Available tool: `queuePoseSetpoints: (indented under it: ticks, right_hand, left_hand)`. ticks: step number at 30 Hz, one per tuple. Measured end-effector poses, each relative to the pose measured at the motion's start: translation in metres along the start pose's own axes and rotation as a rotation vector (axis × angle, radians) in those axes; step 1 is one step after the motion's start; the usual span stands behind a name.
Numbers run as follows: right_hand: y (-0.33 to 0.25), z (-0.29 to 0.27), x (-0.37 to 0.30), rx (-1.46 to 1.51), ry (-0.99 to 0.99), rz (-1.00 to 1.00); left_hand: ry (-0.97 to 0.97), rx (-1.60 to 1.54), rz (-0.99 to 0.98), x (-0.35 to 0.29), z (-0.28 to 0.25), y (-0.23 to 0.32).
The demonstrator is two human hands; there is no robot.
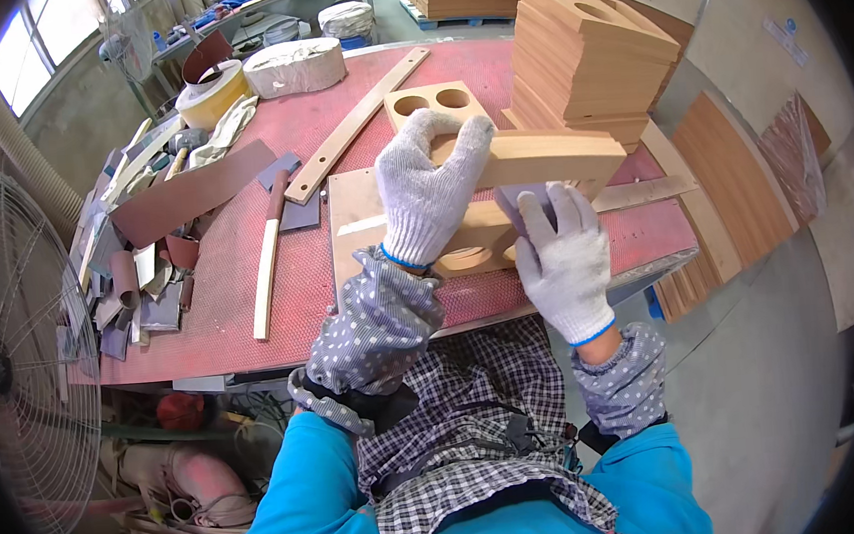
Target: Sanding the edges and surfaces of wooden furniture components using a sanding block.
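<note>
My left hand [430,181], in a white knitted glove, grips the left end of a pale wooden block [554,160], thumb and fingers wrapped over it. The block is tilted up on its edge above the red table. Under its right part, my right hand [567,256], gloved too, holds a grey-purple piece [510,203] that looks like sandpaper against the wood; the fingers partly hide it. Below the block lies another wooden piece with round holes [479,225], partly covered by my hands. Just behind stands a light wooden block with two round holes [434,98].
A tall stack of wooden blocks [591,53] stands at the right rear. A long wooden strip [360,122] and a stick with a brown-wrapped end [268,264] lie left of my hands. Sandpaper scraps [153,289] pile up far left, beside a large fan [22,349].
</note>
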State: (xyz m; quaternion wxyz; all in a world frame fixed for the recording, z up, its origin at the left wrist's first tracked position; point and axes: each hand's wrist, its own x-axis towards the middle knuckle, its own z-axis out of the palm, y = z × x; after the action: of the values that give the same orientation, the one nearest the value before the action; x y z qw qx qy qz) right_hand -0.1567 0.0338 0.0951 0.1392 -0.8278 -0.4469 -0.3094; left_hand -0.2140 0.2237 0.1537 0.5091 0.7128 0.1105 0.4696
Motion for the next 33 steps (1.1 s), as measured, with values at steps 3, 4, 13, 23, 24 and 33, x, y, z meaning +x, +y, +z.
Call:
queuePoseSetpoints:
  ticks: [3,4,13,23,24,33]
  right_hand:
    - [0.004,-0.002,0.011,-0.032,-0.029,0.000]
    - [0.005,0.000,0.009,-0.029,-0.039,0.000]
    - [0.004,0.013,0.007,0.024,-0.040,0.020]
    - [-0.014,0.008,0.011,0.022,-0.067,0.102]
    - [-0.015,0.009,0.012,0.013,-0.043,0.106]
    - [-0.089,0.008,0.038,0.118,0.012,0.049]
  left_hand:
    - [0.030,-0.039,0.009,-0.001,0.005,-0.004]
    - [0.043,-0.063,0.032,-0.003,0.006,-0.007]
    - [-0.183,-0.047,-0.076,0.013,-0.007,-0.007]
    - [-0.273,0.051,-0.058,0.018,-0.030,-0.019]
    - [-0.270,0.047,-0.059,0.018,-0.030,-0.021]
    - [-0.249,-0.042,0.124,0.023,-0.038,-0.033]
